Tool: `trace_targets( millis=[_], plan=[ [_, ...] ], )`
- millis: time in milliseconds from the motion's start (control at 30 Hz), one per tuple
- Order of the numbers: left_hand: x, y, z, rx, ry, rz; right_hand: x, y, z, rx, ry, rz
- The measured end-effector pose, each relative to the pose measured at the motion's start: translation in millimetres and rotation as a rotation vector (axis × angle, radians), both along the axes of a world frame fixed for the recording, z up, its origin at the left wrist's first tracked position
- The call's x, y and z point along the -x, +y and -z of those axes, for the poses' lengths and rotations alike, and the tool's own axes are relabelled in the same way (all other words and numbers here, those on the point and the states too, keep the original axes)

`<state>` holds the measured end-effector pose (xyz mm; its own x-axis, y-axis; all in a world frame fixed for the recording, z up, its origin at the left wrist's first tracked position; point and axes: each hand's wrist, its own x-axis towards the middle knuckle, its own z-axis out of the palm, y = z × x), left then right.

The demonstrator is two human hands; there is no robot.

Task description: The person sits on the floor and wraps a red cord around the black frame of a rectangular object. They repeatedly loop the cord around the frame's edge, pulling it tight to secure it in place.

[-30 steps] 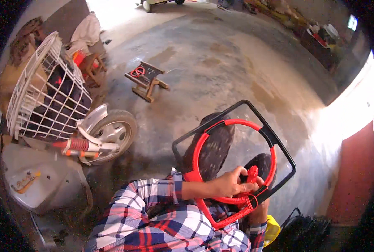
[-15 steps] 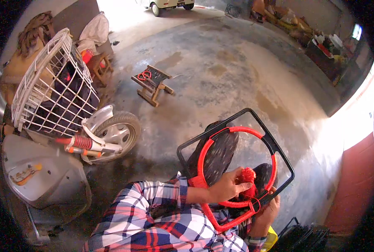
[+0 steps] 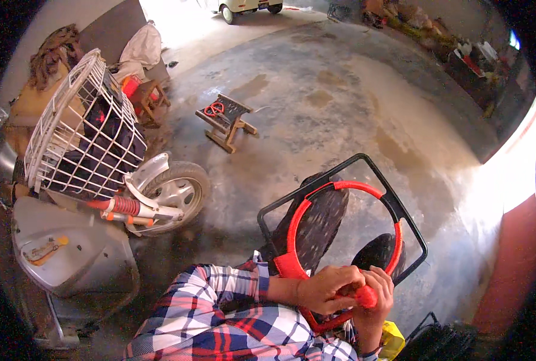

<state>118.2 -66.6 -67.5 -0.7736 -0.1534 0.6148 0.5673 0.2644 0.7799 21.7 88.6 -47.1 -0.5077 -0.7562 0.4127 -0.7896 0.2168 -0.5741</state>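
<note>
A black square frame point(image 3: 317, 187) with a round ring point(image 3: 294, 225) inside it lies tilted over my lap and shoes. Red cord is wound tightly round most of the ring and along the near side of the frame. A small bundle of red cord point(image 3: 366, 296) sits between my hands at the ring's near edge. My left hand point(image 3: 330, 289) is closed, its curled fingers at the bundle's left side. My right hand point(image 3: 377, 293) closes round the bundle from the right, covering that part of ring and frame. Its thumb and the cord's loose strand are hidden.
A scooter's front wheel point(image 3: 186, 195) and white wire basket point(image 3: 78, 129) stand at the left. Ahead is a low wooden stool point(image 3: 230, 117) with red-handled scissors point(image 3: 214, 109) on it. Black frames point(image 3: 439, 337) lie at the lower right, beside something yellow point(image 3: 391, 340).
My left hand has moved down from inside the ring to the near edge, bringing the cord bundle to my right hand. My right hand has shifted inward to meet it.
</note>
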Motion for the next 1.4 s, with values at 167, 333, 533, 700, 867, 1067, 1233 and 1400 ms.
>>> trace_targets(
  millis=[167,333,533,700,867,1067,1233,1400],
  plan=[
    [-8.2,1.0,3.7,-0.146,-0.146,-0.028,2.2,18.7,-10.0,0.623,-0.658,-0.011],
    [-2.1,-0.1,13.5,-0.26,-0.288,-0.065,32.1,90.6,-40.0,1.016,-0.922,-0.005],
    [16.0,-7.0,31.9,-0.446,-0.586,-0.08,112.5,225.8,9.5,1.193,-1.209,-0.183],
    [20.5,-17.7,28.1,-0.801,-0.955,0.215,64.0,152.4,-2.2,1.267,-1.228,0.169],
    [23.5,-13.0,19.2,-0.699,-1.091,0.341,17.0,121.7,20.8,0.822,-1.112,0.457],
    [28.2,-8.4,-1.0,-0.579,-1.286,0.436,-16.8,82.0,22.5,0.295,-1.214,0.267],
    [30.3,-9.8,0.1,-0.506,-1.338,0.467,-24.4,67.3,28.1,0.243,-1.277,0.247],
    [31.2,-3.9,-4.0,-0.504,-1.333,0.426,-20.1,75.3,32.9,0.26,-1.404,0.243]
  ],
)
